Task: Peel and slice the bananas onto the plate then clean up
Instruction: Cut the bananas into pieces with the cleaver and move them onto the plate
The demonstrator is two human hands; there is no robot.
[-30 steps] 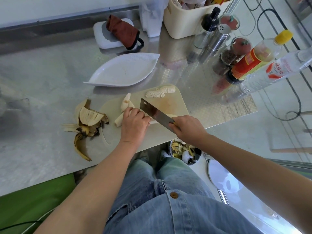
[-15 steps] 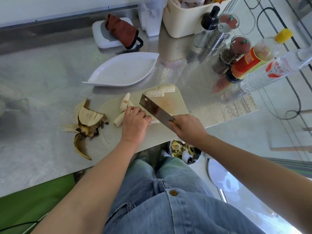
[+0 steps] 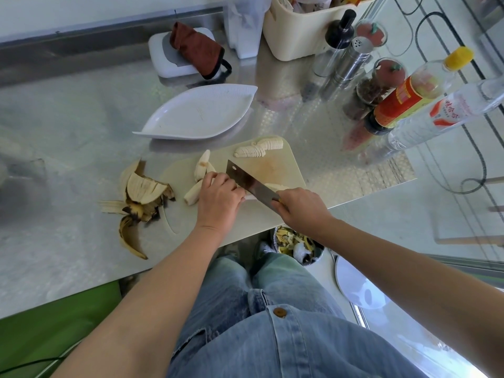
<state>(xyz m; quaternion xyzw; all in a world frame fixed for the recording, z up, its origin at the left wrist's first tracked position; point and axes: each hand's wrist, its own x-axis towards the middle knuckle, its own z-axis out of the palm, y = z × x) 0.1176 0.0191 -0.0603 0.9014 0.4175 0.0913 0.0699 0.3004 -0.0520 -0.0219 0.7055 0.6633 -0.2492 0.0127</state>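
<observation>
A pale cutting board (image 3: 281, 165) lies at the table's near edge. My left hand (image 3: 219, 199) curls over a peeled banana (image 3: 192, 194) and holds it down on the board. My right hand (image 3: 302, 211) grips the handle of a cleaver (image 3: 249, 184), whose blade cuts into the banana just right of my left fingers. More peeled banana pieces (image 3: 203, 165) lie behind my left hand. A row of cut slices (image 3: 257, 149) sits at the board's far edge. The white leaf-shaped plate (image 3: 201, 113) stands behind the board and holds nothing.
Banana peels (image 3: 139, 197) lie left of the board. Bottles (image 3: 414, 91), shakers (image 3: 351, 61) and jars crowd the right rear. A cream bin (image 3: 294, 31) and a white box with a brown cloth (image 3: 193, 50) sit at the back. A waste bin (image 3: 297, 245) with peels stands under the table edge.
The cleaver has lifted and come down again a little further left along the banana, my left hand edging back with it. Everything else stays put.
</observation>
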